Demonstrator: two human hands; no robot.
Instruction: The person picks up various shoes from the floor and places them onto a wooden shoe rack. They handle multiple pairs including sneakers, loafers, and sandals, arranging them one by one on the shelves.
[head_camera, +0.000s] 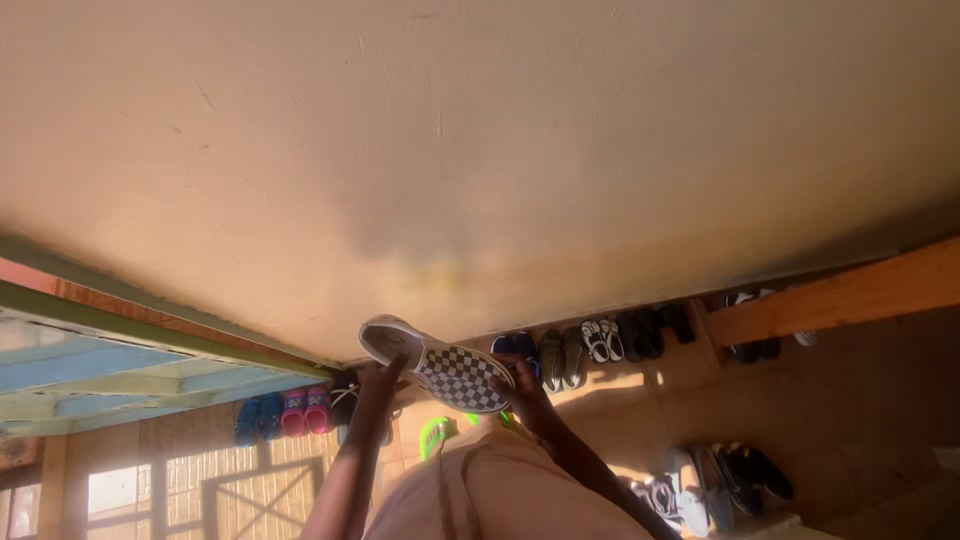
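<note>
Tan cloth of the person's trousers (500, 490) fills the bottom edge, and both forearms rise from it. Left hand (375, 378) grips the white heel end of a checkered slip-on shoe (440, 366), fingers wrapped on it; right hand (522, 388) closes on its toe end, so the shoe hangs tilted between them above the floor. Beyond, pairs of shoes (600, 342) line the base of a cream wall (480, 150), with pink sandals (305, 410) at left.

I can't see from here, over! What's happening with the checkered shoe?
Left hand and right hand both grip the checkered shoe, raised off the floor. Shoe row along the wall beyond. Nothing blocking.
</note>
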